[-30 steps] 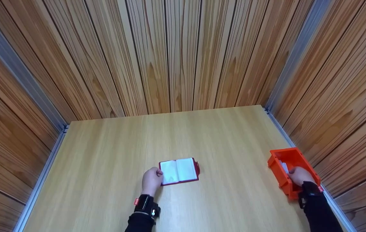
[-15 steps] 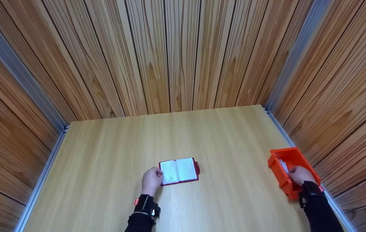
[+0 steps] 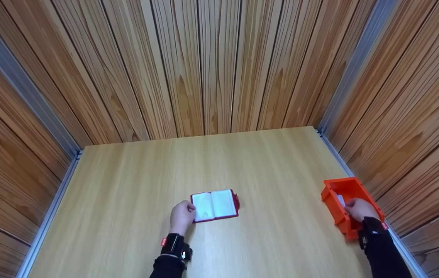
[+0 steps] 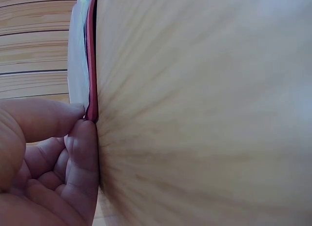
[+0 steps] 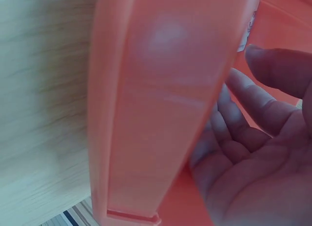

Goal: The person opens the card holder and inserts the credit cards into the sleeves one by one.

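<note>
left hand (image 3: 182,217) has thumb and finger pinching the edge of an open red notebook (image 3: 214,205), pages stretching rightward from that grip. right hand (image 3: 361,210)'s in an orange bin (image 3: 330,200), thumb and fingers apart, something white (image 3: 341,200) just past the fingertips.

Tbl (image 3: 273,239) w/ prob. notebook (image 3: 214,205), orange bin (image 3: 334,209).
</note>
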Demonstrator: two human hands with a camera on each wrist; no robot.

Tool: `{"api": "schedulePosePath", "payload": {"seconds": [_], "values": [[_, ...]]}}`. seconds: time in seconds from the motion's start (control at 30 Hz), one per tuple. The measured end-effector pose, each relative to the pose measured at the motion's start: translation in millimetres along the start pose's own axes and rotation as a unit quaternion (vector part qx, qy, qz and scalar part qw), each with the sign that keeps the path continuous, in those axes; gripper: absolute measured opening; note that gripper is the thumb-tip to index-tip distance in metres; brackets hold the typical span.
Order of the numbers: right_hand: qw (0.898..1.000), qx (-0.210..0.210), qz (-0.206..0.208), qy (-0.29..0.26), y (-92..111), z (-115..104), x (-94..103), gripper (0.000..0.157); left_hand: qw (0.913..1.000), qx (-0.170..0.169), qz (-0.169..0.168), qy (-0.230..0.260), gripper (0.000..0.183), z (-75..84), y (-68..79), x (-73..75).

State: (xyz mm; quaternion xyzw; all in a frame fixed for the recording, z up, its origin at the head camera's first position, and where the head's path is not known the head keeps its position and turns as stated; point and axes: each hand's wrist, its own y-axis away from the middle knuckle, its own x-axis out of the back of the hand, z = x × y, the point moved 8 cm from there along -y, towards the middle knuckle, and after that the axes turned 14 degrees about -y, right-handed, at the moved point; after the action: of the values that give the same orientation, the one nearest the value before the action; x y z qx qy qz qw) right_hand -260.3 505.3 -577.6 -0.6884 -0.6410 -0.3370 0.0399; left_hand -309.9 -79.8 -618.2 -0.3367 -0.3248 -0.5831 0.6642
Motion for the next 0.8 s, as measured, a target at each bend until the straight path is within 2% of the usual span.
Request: {"api": "schedulePosePath", "payload": {"seconds": [0.37,0.53,0.8], "values": [[1.0,-0.007,-0.004,-0.004,-2.6,3.8,-0.6,0.038,0.9999,-0.01,0.014,0.0,0.007,2.6,0.7,3.5],[0.999,0.005,0.002,0.034,-6.0,1.8,3.2,0.036,0.9997,-0.016,0.018,0.002,0.005,3.3,1.8,4.4],[0.999,0.014,0.011,0.033,-6.9,-1.8,4.8,0.029,1.0,0.0,-0.005,0.005,0.005,1.4,0.3,1.6]]}}
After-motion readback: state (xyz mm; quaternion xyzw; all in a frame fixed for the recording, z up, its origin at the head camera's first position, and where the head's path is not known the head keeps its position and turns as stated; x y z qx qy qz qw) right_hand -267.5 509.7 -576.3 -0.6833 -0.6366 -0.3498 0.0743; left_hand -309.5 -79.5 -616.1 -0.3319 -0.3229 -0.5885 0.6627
